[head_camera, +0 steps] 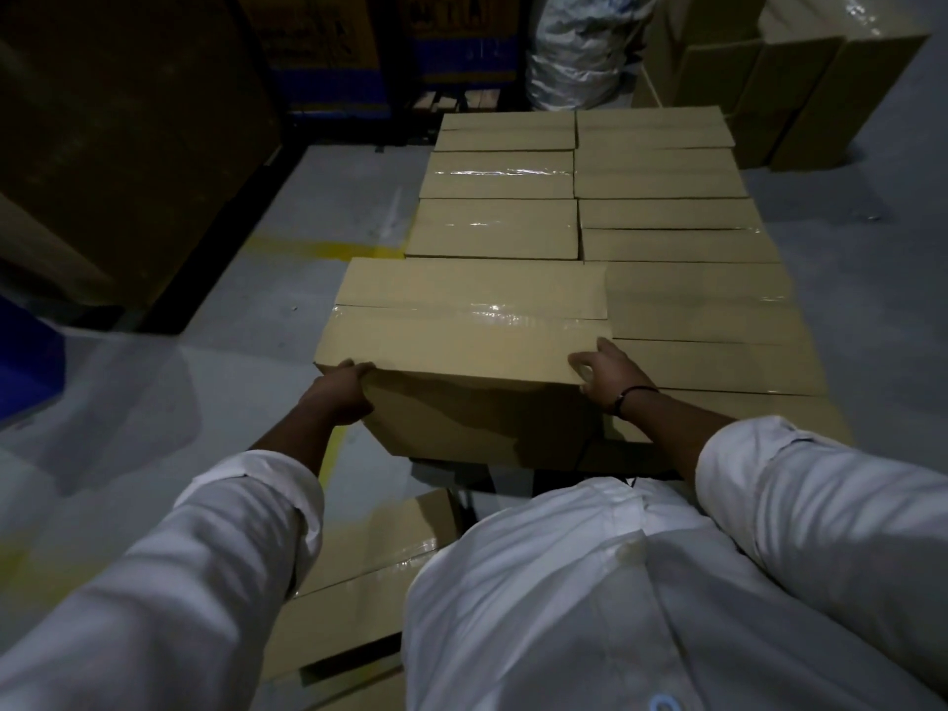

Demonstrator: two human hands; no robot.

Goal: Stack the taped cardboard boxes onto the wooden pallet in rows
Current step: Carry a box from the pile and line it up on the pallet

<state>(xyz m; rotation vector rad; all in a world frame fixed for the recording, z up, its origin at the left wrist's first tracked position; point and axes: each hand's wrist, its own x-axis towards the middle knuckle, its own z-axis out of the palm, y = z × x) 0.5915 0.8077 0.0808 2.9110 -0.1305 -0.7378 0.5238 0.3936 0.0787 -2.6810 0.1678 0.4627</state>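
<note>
A taped cardboard box point(461, 331) is held at the near left corner of the stack, its top a little higher than the boxes beside it. My left hand point(341, 390) grips its near left corner. My right hand point(610, 374) is pressed on its near right corner, fingers spread over the top edge. Behind and to the right, two rows of taped boxes point(662, 233) lie flat and close together. The wooden pallet under them is hidden by the boxes.
Another taped box point(369, 567) lies on the floor by my legs. More cartons point(800, 89) stand at the back right, a wrapped white bundle point(579, 53) at the back, and dark tall cartons point(128, 120) on the left. Grey floor with a yellow line point(328, 248) runs along the left.
</note>
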